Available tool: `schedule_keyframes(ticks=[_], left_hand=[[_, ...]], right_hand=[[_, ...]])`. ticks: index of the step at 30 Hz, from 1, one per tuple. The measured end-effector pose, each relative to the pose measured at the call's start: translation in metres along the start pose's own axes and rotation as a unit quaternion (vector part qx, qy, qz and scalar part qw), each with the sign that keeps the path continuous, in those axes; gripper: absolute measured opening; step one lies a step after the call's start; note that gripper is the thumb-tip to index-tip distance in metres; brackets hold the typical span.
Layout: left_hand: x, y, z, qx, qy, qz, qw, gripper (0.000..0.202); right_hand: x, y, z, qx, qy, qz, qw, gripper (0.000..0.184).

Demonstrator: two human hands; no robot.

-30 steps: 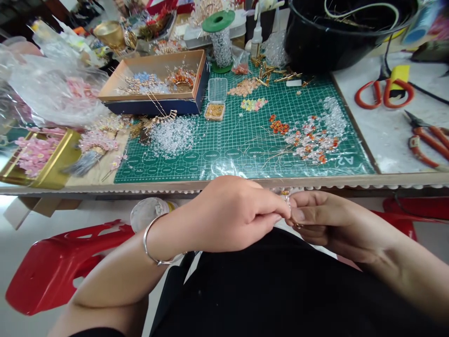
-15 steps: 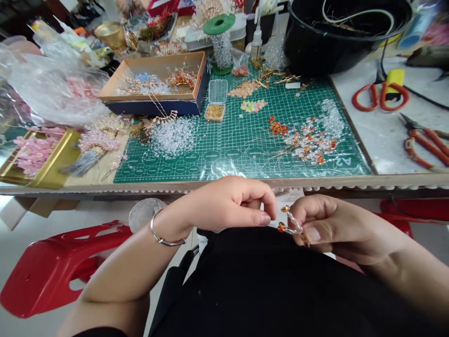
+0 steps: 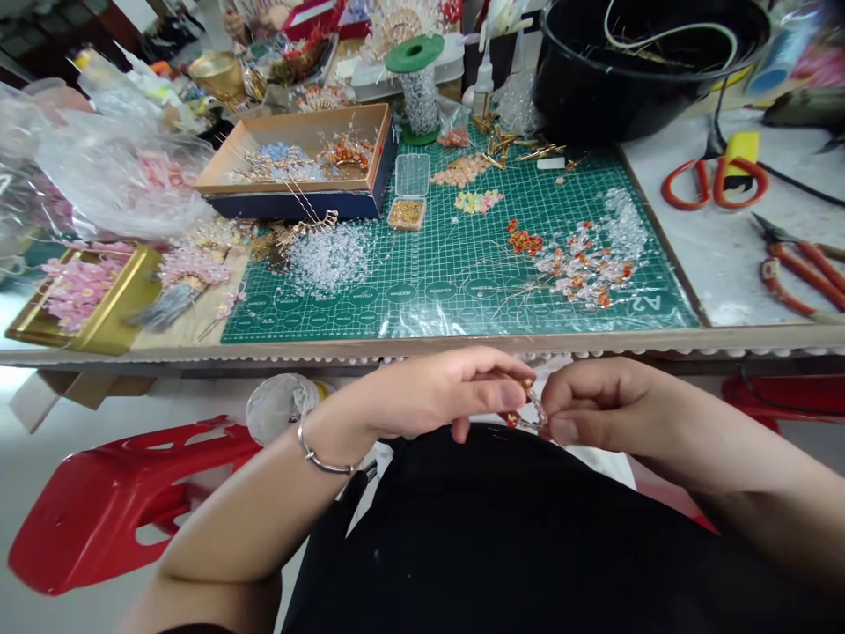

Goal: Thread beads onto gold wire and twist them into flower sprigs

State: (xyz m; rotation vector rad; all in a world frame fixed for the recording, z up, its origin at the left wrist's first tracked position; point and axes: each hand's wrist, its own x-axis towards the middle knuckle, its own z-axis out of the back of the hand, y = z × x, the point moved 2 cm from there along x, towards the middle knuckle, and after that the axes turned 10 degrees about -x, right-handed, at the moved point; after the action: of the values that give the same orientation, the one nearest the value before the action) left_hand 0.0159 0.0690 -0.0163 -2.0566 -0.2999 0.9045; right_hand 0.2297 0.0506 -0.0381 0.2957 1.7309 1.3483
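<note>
Both my hands are held low, just below the table's front edge, over my black-clothed lap (image 3: 502,537). A small beaded wire sprig (image 3: 530,412) with clear and orange beads sits between them. My left hand (image 3: 442,394) pinches its upper end between the fingertips. My right hand (image 3: 598,405) grips the other end between thumb and fingers, partly hiding it. A silver bangle (image 3: 323,453) circles my left wrist.
A green cutting mat (image 3: 455,299) holds clear and orange beads and gold findings. Beyond it stand a cardboard box (image 3: 297,150) of beaded pieces and a black bowl (image 3: 647,62). Red-handled scissors (image 3: 716,180) and pliers (image 3: 798,277) lie right. A red stool (image 3: 125,502) stands below left.
My left hand has moved right and closed on the sprig, which only my right hand held half a second ago. The sprig has shifted slightly left.
</note>
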Motion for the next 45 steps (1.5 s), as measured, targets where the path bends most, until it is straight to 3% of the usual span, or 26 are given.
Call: schedule_keyframes(ticks=[6, 12, 16, 21, 25, 28, 29, 31, 32, 35, 38, 41, 43, 45], left_hand=[[0.008, 0.003, -0.013, -0.096, 0.007, 0.001, 0.995, 0.024], [0.009, 0.009, -0.015, -0.135, 0.005, -0.014, 0.991, 0.02], [0.012, 0.014, -0.013, -0.179, 0.007, -0.028, 0.983, 0.024], [0.012, 0.016, -0.015, -0.237, 0.011, -0.073, 0.969, 0.025], [0.01, 0.013, -0.015, -0.28, -0.04, -0.139, 0.949, 0.031], [0.01, 0.011, -0.013, -0.271, -0.093, -0.19, 0.939, 0.033], [0.01, 0.011, -0.012, -0.26, -0.105, -0.204, 0.938, 0.032], [0.009, 0.01, -0.011, -0.23, -0.122, -0.224, 0.939, 0.028], [0.008, 0.01, -0.011, -0.213, -0.129, -0.233, 0.94, 0.027], [0.005, 0.006, -0.013, -0.153, -0.15, -0.233, 0.949, 0.024], [0.001, 0.003, -0.018, -0.092, -0.175, -0.212, 0.957, 0.024], [-0.001, 0.0, -0.023, -0.03, -0.172, -0.196, 0.965, 0.022], [-0.002, 0.0, -0.026, 0.0, -0.162, -0.198, 0.967, 0.02], [-0.002, 0.0, -0.027, -0.01, -0.146, -0.206, 0.967, 0.019]], right_hand=[[-0.003, -0.01, 0.003, -0.136, -0.029, -0.002, 0.99, 0.032], [-0.005, -0.028, 0.013, -0.147, -0.026, 0.007, 0.989, 0.029], [-0.005, -0.012, 0.013, -0.097, -0.016, 0.028, 0.995, 0.031], [0.003, -0.003, 0.006, 0.082, 0.013, 0.037, 0.996, 0.027], [0.007, -0.007, -0.004, 0.183, -0.038, 0.027, 0.982, 0.028], [0.0, -0.002, -0.009, 0.066, -0.153, 0.089, 0.982, 0.018], [-0.004, 0.003, -0.01, -0.021, -0.201, 0.126, 0.971, 0.012], [-0.013, 0.015, -0.012, -0.201, -0.264, 0.209, 0.92, 0.002], [-0.018, 0.021, -0.014, -0.266, -0.272, 0.245, 0.892, 0.009], [-0.026, 0.034, -0.016, -0.371, -0.26, 0.33, 0.828, 0.019], [-0.028, 0.042, -0.013, -0.403, -0.266, 0.363, 0.797, 0.02], [-0.022, 0.046, -0.004, -0.392, -0.261, 0.345, 0.812, 0.015], [-0.012, 0.045, 0.005, -0.362, -0.223, 0.295, 0.856, 0.013], [0.001, 0.037, 0.012, -0.285, -0.158, 0.209, 0.922, 0.02]])
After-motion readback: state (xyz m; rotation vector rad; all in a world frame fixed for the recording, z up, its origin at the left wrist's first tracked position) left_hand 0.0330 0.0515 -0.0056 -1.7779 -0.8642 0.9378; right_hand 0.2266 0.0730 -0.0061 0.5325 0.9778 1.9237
